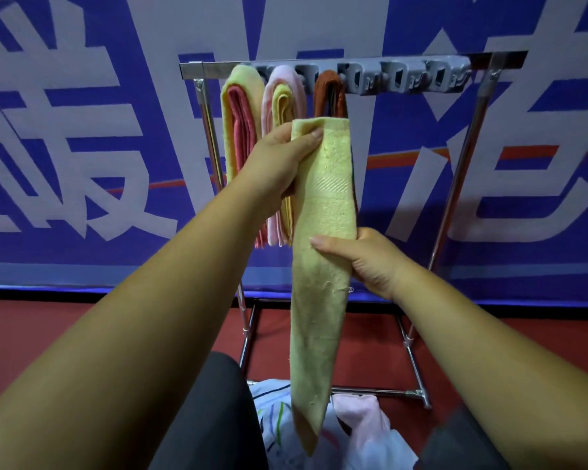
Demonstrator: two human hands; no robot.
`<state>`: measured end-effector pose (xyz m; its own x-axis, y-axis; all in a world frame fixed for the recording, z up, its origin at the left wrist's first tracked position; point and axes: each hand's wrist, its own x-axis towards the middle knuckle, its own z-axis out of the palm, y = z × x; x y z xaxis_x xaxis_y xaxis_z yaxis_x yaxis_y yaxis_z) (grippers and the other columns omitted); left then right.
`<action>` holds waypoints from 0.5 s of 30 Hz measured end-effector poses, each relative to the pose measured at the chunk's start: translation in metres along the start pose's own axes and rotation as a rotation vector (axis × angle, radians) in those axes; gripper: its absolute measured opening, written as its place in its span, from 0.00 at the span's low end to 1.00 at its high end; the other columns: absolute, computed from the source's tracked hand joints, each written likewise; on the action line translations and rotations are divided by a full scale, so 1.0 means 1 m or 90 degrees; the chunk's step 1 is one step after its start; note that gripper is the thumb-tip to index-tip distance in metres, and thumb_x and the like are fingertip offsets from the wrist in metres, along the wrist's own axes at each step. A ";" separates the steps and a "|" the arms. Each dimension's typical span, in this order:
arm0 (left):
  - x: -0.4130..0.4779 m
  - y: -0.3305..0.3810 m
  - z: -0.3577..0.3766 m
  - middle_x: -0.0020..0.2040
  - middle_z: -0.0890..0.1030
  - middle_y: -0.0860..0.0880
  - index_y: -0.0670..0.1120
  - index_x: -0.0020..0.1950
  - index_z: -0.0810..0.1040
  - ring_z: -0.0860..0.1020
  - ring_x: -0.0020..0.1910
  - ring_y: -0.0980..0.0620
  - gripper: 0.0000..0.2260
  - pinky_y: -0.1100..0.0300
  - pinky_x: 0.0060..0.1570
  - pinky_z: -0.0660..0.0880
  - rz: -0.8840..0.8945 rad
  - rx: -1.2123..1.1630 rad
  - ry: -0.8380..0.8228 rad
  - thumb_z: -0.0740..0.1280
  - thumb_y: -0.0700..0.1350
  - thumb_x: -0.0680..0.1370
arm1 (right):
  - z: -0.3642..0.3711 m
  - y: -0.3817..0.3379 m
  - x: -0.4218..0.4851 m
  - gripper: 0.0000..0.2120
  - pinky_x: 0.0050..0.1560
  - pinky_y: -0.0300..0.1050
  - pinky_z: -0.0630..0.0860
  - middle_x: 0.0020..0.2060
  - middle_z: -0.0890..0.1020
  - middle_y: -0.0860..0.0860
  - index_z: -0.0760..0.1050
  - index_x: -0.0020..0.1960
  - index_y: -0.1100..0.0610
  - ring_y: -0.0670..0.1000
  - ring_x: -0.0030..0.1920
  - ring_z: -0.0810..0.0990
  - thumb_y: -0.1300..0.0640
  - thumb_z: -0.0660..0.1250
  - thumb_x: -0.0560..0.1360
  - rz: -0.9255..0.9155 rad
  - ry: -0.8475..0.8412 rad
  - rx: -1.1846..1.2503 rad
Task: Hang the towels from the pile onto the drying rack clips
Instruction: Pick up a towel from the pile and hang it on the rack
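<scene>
A long folded yellow towel [323, 252] hangs upright in front of the drying rack [482, 106]. My left hand [279, 164] pinches its top corner with thumb on the front. Lower down, my right hand [364, 259] grips its right edge near the middle. The rack's grey clip bar [418, 78] holds three hung bundles: a yellow and red towel [240, 123], a pink and yellow towel [282, 103] and a brown towel [330, 93], partly hidden behind the held towel. The pile [364, 418] of pink and white cloth lies on the floor below.
A blue banner with large white characters [82, 130] covers the wall behind the rack. The rack's metal base rails [418, 368] stand on a red floor. Several clips on the bar's right part hold nothing. My dark-clad knees [211, 418] frame the pile.
</scene>
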<state>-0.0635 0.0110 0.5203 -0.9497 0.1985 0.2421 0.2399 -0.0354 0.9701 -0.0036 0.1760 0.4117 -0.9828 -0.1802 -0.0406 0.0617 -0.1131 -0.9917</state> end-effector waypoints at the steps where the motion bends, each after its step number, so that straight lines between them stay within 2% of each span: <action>1: 0.000 -0.005 -0.002 0.56 0.87 0.44 0.49 0.64 0.84 0.87 0.53 0.45 0.12 0.47 0.54 0.85 -0.007 0.007 0.007 0.72 0.49 0.82 | 0.000 0.004 0.000 0.20 0.65 0.58 0.82 0.53 0.89 0.60 0.85 0.59 0.64 0.59 0.56 0.88 0.55 0.81 0.71 0.001 0.009 -0.010; 3: 0.000 -0.016 -0.006 0.54 0.88 0.45 0.47 0.65 0.82 0.88 0.52 0.46 0.14 0.48 0.53 0.85 -0.016 0.080 -0.005 0.73 0.51 0.82 | 0.002 0.012 0.001 0.17 0.65 0.59 0.82 0.53 0.89 0.59 0.86 0.59 0.63 0.59 0.56 0.89 0.54 0.80 0.74 0.006 0.027 -0.014; 6: -0.007 -0.038 -0.007 0.44 0.85 0.48 0.45 0.63 0.79 0.85 0.41 0.50 0.23 0.52 0.47 0.83 -0.062 0.274 -0.072 0.72 0.62 0.79 | 0.005 0.023 0.004 0.16 0.65 0.57 0.82 0.53 0.89 0.58 0.84 0.61 0.63 0.57 0.56 0.89 0.56 0.78 0.77 0.016 0.079 0.053; 8: -0.015 -0.063 -0.005 0.45 0.84 0.46 0.45 0.64 0.78 0.83 0.43 0.49 0.29 0.51 0.49 0.82 -0.110 0.343 -0.096 0.68 0.69 0.79 | 0.004 0.034 0.009 0.17 0.63 0.57 0.83 0.54 0.89 0.59 0.82 0.65 0.63 0.57 0.56 0.89 0.57 0.76 0.79 0.044 0.123 0.137; 10: -0.025 -0.090 -0.001 0.51 0.84 0.43 0.45 0.56 0.80 0.84 0.51 0.45 0.26 0.50 0.57 0.81 -0.129 0.327 -0.113 0.65 0.68 0.81 | 0.000 0.047 0.016 0.19 0.58 0.58 0.84 0.56 0.88 0.59 0.80 0.68 0.62 0.58 0.56 0.89 0.55 0.75 0.80 0.087 0.162 0.219; 11: -0.032 -0.103 0.002 0.52 0.83 0.44 0.47 0.51 0.79 0.82 0.51 0.45 0.23 0.51 0.58 0.79 -0.142 0.305 -0.118 0.63 0.67 0.82 | -0.003 0.053 0.018 0.18 0.55 0.57 0.85 0.57 0.88 0.59 0.80 0.69 0.61 0.58 0.57 0.88 0.55 0.73 0.81 0.104 0.174 0.252; 13: -0.046 -0.130 0.006 0.50 0.79 0.46 0.49 0.50 0.76 0.78 0.48 0.49 0.21 0.56 0.50 0.76 -0.162 0.270 -0.119 0.61 0.65 0.84 | -0.008 0.067 0.020 0.16 0.51 0.55 0.85 0.58 0.88 0.59 0.79 0.70 0.61 0.58 0.59 0.87 0.58 0.67 0.84 0.126 0.188 0.306; 15: -0.057 -0.163 0.009 0.49 0.77 0.50 0.50 0.52 0.75 0.76 0.47 0.53 0.20 0.63 0.44 0.74 -0.196 0.263 -0.113 0.59 0.65 0.85 | -0.016 0.081 0.021 0.16 0.52 0.55 0.84 0.58 0.87 0.61 0.76 0.72 0.63 0.58 0.59 0.87 0.63 0.63 0.85 0.137 0.208 0.371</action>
<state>-0.0467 0.0145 0.3482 -0.9486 0.3024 -0.0935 0.0486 0.4309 0.9011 -0.0219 0.1788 0.3290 -0.9348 0.0358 -0.3533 0.2535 -0.6295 -0.7345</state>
